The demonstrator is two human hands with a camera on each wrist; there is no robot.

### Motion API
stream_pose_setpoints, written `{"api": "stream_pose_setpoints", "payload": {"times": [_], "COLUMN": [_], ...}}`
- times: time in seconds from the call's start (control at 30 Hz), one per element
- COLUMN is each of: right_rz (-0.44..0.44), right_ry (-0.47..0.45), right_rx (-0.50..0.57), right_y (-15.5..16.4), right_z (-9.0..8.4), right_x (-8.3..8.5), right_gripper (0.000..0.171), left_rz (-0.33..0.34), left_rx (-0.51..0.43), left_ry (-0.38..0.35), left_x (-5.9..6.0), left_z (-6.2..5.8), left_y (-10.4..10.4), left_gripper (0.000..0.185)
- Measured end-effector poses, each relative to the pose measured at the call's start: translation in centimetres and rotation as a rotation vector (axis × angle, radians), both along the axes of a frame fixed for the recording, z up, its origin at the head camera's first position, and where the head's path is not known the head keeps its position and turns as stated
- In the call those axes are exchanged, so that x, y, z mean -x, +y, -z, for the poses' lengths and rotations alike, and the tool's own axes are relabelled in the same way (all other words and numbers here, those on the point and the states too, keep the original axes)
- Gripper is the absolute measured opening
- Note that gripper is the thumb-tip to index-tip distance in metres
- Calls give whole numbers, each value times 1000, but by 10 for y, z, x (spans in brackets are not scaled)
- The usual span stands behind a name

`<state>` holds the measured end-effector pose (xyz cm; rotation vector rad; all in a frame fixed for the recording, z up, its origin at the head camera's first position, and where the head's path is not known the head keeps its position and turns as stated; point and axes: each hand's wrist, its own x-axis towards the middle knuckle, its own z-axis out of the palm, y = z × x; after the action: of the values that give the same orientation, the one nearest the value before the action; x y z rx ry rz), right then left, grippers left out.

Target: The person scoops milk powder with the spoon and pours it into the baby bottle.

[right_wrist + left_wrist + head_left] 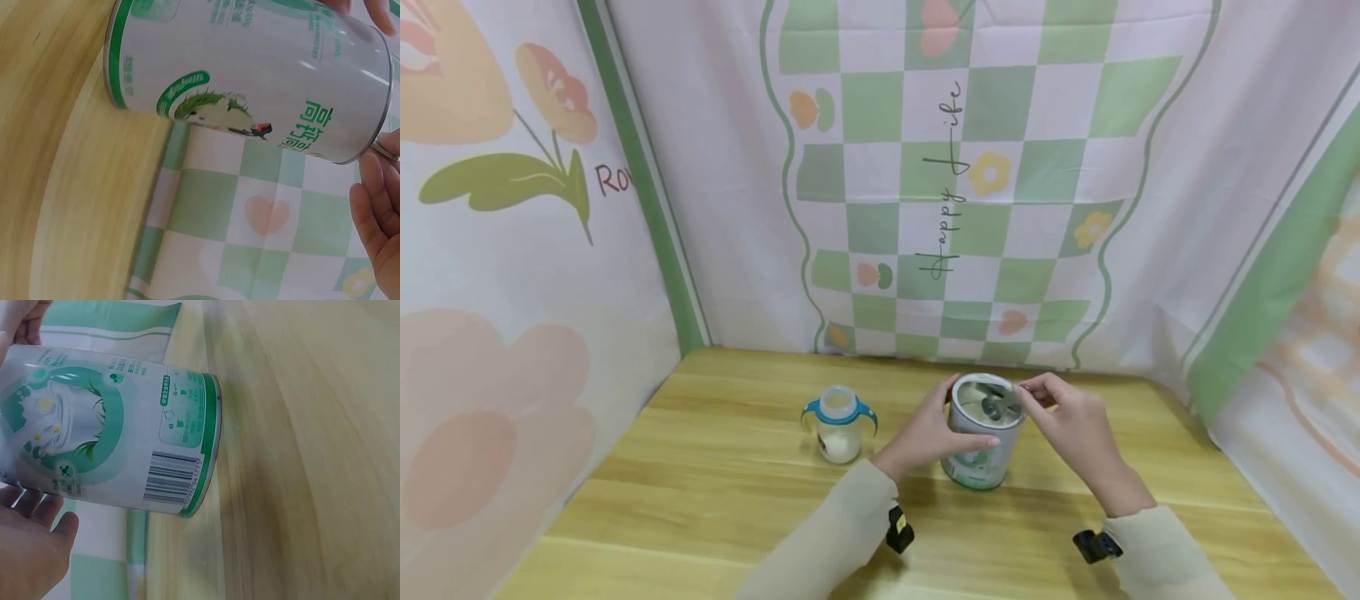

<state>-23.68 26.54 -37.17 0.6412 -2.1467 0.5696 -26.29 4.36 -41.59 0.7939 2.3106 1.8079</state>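
Tin: I see the open milk-powder tin [977, 442] upright on the wooden table [700, 500], just right of the handled baby bottle [838, 423].
Left hand: my left hand [925, 437] wraps the tin's left wall, fingers curled round its front, thumb behind.
Right hand: my right hand [1067, 417] sits at the tin's right rim, fingertips pinched over the mouth.
Scoop: a grey scoop [995, 407] lies inside the tin; probably the handle is what I pinch, though it is too small to tell.
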Motion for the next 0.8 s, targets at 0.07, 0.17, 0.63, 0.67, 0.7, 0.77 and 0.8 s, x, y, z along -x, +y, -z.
{"api": "stream_pose_setpoints", "payload": {"times": [0.07, 0.17, 0.63, 0.67, 0.7, 0.77, 0.8], "right_rz": [-6, -18, -56, -58, -62, -71, -78], "right_ry": [15, 25, -22, -27, -30, -32, -33], "right_rx": [-33, -78, -149, -153, -157, -164, -168], "right_y": [0, 0, -3, -4, -4, -5, -5], "right_z": [-1, -2, -10, -11, -12, -13, -14], "right_x": [0, 1, 2, 2, 2, 2, 1], "right_gripper": [15, 15, 19, 19, 19, 19, 20], "left_rz": [-23, -45, -3, 7, 18, 42, 59], "left_rx": [11, 26, -67, -80, -90, -111, -123], "left_ry": [-31, -62, -100, -99, -95, -90, -87], "left_x": [1, 2, 9, 10, 10, 10, 11], "left_z": [0, 1, 7, 8, 8, 9, 9], "left_y": [2, 5, 13, 13, 14, 14, 14], "left_gripper": [102, 106, 105, 102, 98, 90, 86]}}
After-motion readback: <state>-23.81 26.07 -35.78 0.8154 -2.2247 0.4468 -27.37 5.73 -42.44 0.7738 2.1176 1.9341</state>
